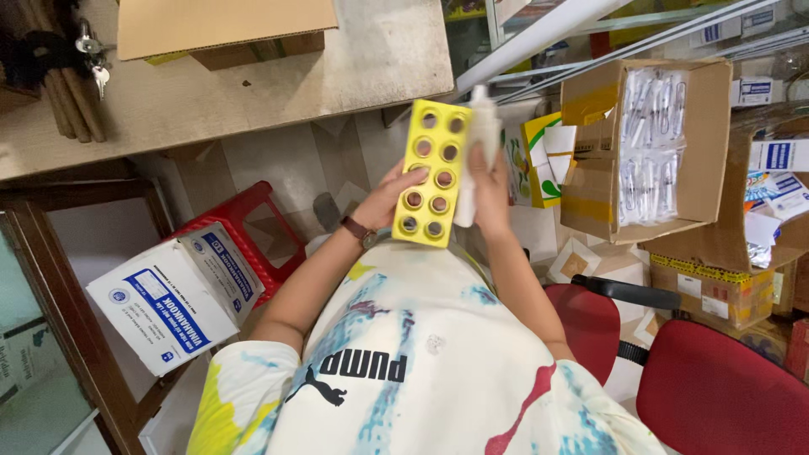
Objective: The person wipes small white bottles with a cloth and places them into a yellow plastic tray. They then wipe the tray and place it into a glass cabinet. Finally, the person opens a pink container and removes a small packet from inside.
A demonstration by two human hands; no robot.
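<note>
My left hand [392, 195], with a watch on its wrist, holds the left edge of a yellow plastic tray [434, 173]. The tray has two columns of round wells, and several lower wells show reddish-brown contents. My right hand [489, 190] grips a slim white bottle [482, 126] upright against the tray's right edge, fingers wrapped around both. Both hands are raised in front of my white patterned shirt.
A wooden table [253, 93] with a cardboard box [219, 29] lies ahead to the left, keys [94, 63] at its corner. A red stool [244, 221] and a white-and-blue carton [173, 295] stand at left. An open box of clear packets [649, 143] and red chairs [716, 388] are at right.
</note>
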